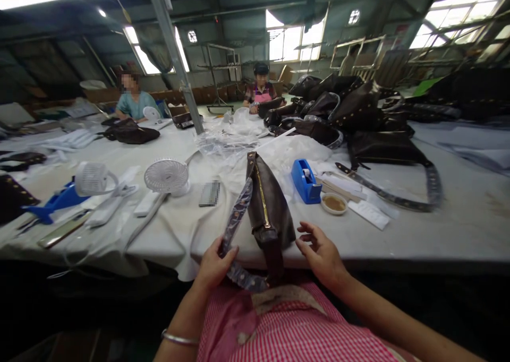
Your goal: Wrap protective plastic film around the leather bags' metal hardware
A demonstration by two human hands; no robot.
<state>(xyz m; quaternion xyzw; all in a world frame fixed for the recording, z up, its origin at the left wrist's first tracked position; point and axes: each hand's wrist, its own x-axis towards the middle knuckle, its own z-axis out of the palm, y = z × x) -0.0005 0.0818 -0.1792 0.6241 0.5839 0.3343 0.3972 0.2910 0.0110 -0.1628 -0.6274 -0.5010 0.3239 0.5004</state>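
Note:
A dark brown handbag (pixel 274 197) with a gold zipper along its top sits at the table's front edge, right before me. Its strap (pixel 239 213), covered in clear plastic film, loops down the bag's left side towards my lap. My left hand (pixel 217 264) is closed around that strap, thumb on top. To the right of the bag, my right hand (pixel 321 253) is held with fingers apart and slightly curled, its fingertips close to the bag's side. I cannot tell whether they touch it. Nothing shows in that hand.
Right of the bag are a blue tape dispenser (pixel 306 181) and a small dish (pixel 333 204) of brownish stuff. A white fan (pixel 166 176) stands to the left. Dark bags (pixel 358 104) are piled at the back right. Two co-workers (pixel 261 88) (pixel 135 99) sit across the table.

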